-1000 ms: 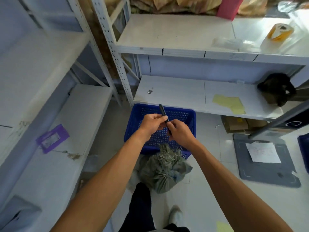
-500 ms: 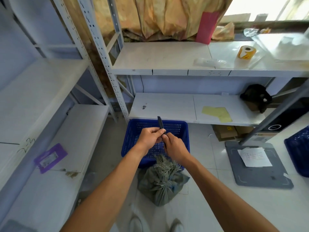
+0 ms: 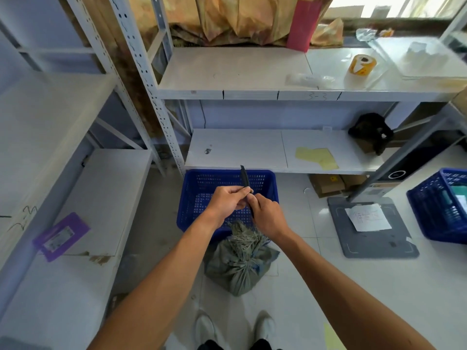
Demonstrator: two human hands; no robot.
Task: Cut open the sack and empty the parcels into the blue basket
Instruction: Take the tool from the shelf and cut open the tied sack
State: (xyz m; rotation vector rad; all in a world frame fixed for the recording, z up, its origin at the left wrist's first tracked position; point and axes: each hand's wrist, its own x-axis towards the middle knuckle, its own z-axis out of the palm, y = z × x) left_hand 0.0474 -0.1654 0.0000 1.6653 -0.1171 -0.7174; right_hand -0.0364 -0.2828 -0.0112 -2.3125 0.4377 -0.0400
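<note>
A grey-green woven sack [image 3: 237, 263], tied shut with a frayed top, stands on the floor just in front of my feet. Behind it sits an empty blue basket [image 3: 192, 198] with perforated walls. Above the basket, my left hand [image 3: 225, 203] and my right hand [image 3: 267, 214] both grip a slim black knife [image 3: 244, 176], whose upper end points up and away. The lower end of the knife is hidden between my fingers.
White metal shelves stand to the left and straight ahead. A purple card [image 3: 60, 236] lies on the left shelf. A second blue basket [image 3: 439, 210] and a grey scanner base [image 3: 371, 228] with a paper on it are on the floor at right. Cardboard boxes [image 3: 328, 184] sit under the shelf.
My view has tilted up and back, showing more of the upper shelf and my shoes. My hands stay together on the knife above the basket.
</note>
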